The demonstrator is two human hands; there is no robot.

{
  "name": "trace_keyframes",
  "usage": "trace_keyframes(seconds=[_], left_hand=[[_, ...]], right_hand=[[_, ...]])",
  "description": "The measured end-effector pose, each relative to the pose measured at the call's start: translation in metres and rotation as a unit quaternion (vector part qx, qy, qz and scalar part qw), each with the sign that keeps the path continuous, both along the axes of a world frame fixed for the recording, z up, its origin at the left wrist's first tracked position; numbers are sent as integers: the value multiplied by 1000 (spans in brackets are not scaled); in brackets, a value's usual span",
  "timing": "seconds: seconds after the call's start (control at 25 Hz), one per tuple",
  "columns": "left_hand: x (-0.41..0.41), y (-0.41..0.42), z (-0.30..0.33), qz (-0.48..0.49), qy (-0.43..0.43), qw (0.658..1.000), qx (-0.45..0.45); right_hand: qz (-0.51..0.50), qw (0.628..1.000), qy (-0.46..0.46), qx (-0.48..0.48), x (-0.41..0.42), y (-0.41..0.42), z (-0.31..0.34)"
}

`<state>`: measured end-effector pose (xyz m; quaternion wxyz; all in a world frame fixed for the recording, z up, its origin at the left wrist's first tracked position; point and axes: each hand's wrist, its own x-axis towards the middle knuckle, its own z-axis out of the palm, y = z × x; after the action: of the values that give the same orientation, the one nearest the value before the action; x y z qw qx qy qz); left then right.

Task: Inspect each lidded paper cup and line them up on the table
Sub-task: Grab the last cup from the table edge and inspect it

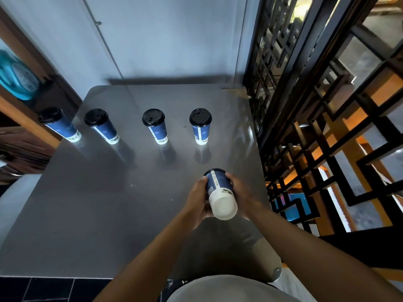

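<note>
I hold one blue paper cup [220, 190] tipped over above the grey table [109, 203], its white base turned toward me and its lid end pointing away. My left hand [197, 198] grips its left side and my right hand [242, 192] its right side. Several more blue cups with black lids stand upright in a row across the far half of the table: one at the left edge [60, 125], one beside it [102, 127], one in the middle [156, 127] and one on the right [201, 127]. The held cup's lid is hidden from me.
A black lattice screen [316, 127] runs along the table's right edge. A pale wall [163, 40] stands behind the table. Wooden shelving with a turquoise object [17, 77] is at the left. The leftmost cup stands right at the table's left edge.
</note>
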<state>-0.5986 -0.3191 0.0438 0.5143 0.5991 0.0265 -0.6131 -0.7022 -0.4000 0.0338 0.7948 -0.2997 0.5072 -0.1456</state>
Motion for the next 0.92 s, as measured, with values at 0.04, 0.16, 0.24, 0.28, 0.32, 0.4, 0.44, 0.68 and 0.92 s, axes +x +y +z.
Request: trace_keyframes(seconds=[0.04,0.16,0.24,0.28,0.32,0.4,0.44,0.68,0.92], left_hand=[[0,1,0,1,17,1000,7],[2,3,-1,-19,15,999,35],[3,6,2,-59,-16,996,64],[6,8,3,-81,-44,993,77],[9,8,-1,-106,-77,987,93],[14,5,-1,-132,-102,980,105],[14,3,1,-131,-96,981,109],[12,8,-2,-79,-7,996,37],[8,10,-7,-118,-51,989,77]], right_hand=[[3,1000,8,6,-1,1,-6],[5,1000,27,-2,-1,5,-15],[2,999,35,-8,-1,0,-31],[7,999,32,-6,0,0,-31],[14,1000,27,-2,1,2,-27],[29,998,51,-30,2,6,-13],[49,995,70,-61,2,7,-10],[71,988,57,-126,5,5,-4],[37,995,36,-82,4,8,-7]])
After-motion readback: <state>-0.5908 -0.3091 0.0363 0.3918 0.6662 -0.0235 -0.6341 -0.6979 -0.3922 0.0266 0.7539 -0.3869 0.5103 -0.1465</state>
